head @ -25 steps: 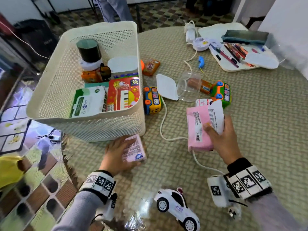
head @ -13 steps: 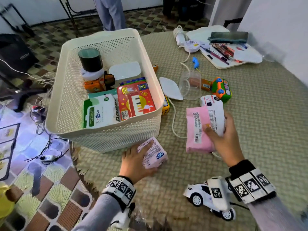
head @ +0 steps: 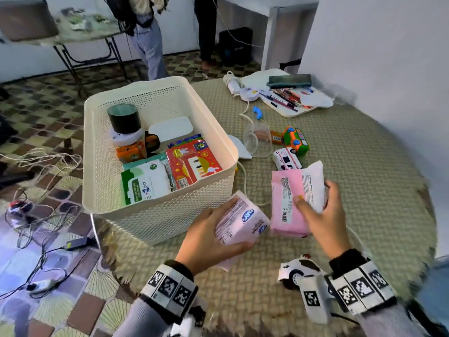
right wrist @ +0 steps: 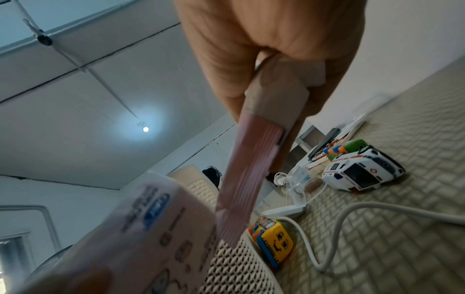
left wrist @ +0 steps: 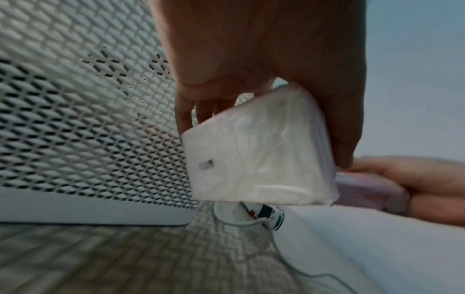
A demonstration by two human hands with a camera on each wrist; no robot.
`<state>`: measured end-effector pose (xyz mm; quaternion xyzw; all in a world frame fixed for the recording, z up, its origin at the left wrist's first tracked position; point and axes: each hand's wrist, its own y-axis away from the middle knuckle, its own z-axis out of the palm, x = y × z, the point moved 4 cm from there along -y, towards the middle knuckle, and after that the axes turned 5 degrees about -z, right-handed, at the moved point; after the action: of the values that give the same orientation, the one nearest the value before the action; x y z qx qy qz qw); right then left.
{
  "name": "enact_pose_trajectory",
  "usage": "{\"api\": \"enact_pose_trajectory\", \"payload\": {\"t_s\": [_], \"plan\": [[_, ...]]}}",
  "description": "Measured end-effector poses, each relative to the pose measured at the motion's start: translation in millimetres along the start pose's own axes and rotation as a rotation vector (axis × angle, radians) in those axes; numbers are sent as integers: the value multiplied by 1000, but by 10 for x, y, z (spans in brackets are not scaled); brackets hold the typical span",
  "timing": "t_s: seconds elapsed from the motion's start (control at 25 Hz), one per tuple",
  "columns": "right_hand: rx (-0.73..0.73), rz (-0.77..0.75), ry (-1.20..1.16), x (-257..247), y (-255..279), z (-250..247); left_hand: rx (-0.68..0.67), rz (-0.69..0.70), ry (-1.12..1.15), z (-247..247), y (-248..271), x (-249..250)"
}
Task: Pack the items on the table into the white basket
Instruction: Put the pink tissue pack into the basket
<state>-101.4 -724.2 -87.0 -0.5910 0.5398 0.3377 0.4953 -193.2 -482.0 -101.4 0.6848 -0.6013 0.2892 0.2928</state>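
Woven beige matting covers the round surface [head: 364,203], where one white perforated plastic basket [head: 102,152] stands at the left edge. Two hands are up over the matting, each clamped on one packet: the left hand [head: 206,237] grips a small pale pink tissue packet with blue print [head: 243,220] just in front of the basket's near wall, and the right hand [head: 320,215] pinches a larger pink plastic packet with a white label [head: 289,200] beside it, thumb on top. The two packets sit just beside each other; whether they touch is unclear. Four toy vehicles lie on the matting: a white ambulance [head: 286,161], a green and orange bus [head: 296,141], a white police car [head: 298,268] partly hidden behind the right wrist band, and a yellow bus with a face [right wrist: 273,240], seen only from the right wrist, pressed against the basket. One clear plastic cup [head: 258,139] lies tipped over, and one white cable [right wrist: 352,214] snakes across the matting. Inside the basket I count a dark cylinder [head: 124,117], a white lid [head: 170,128], a red printed packet [head: 194,164] and a green and white wipes packet [head: 145,184]; other things beneath are too covered to name. Both wrist views are blurred.
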Motion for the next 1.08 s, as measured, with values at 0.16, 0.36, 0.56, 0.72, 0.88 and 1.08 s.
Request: {"api": "enact_pose_trajectory", "payload": {"t_s": [0.16,0.36,0.56,0.72,0.88,1.08], "plan": [[57,-32,-43,-92,174,-131,32,92,33,-160,92,271],[59,-22,-144,-277,540,-147,94,145,105,-413,284,398],[71,-37,-216,-521,999,-50,115,155,292,-811,620,395],[70,-58,-267,-755,1201,98,123,139,407,-1092,822,351],[59,-99,-290,-1106,1311,313,118,110,535,-1409,956,276],[9,-180,-304,-1463,1242,618,168,64,614,-1875,896,133]]}}
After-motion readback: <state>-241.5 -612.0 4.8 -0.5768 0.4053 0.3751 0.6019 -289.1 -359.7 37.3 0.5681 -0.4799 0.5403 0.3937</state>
